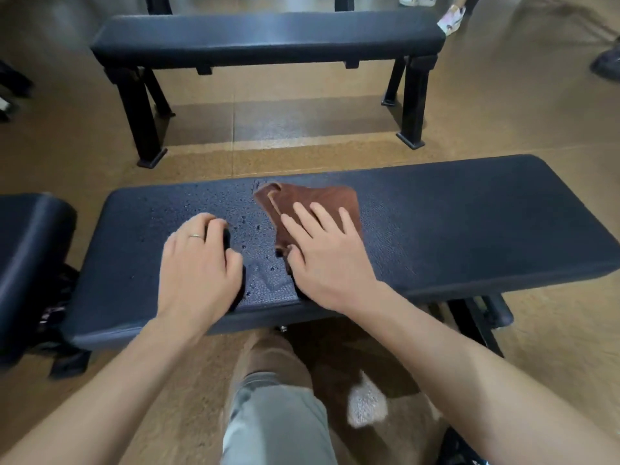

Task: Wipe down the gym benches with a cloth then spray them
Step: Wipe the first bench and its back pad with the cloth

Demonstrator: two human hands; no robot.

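Droplets (235, 216) bead across the left half of the near bench (453, 229), and that tells me most of where I stand. From the head view, my right hand (330, 260) lies flat with its fingers straight and spread, pressing the brown cloth (312, 199) onto the padded tabletop near its middle; nothing is curled round the cloth, it is simply pinned under the palm and fingers. The cloth is crumpled, with a folded corner sticking out toward the far edge. My left hand (201, 263) sits just beside it on the wet patch, with a ring on one finger. Its fingers are curled over something dark, but I cannot tell whether that is an object or only shadow on the pad.

I judge the wipe on this bench to be underway rather than finished: the left part is beaded with liquid, while the right part past the cloth looks matte and dry. The far bench (268, 35) shows a sheen but no visible drops, so I cannot say whether it has been treated. Another pad (30, 250) at the left edge looks dry. No spray bottle shows anywhere, so any spraying step I would count as open.
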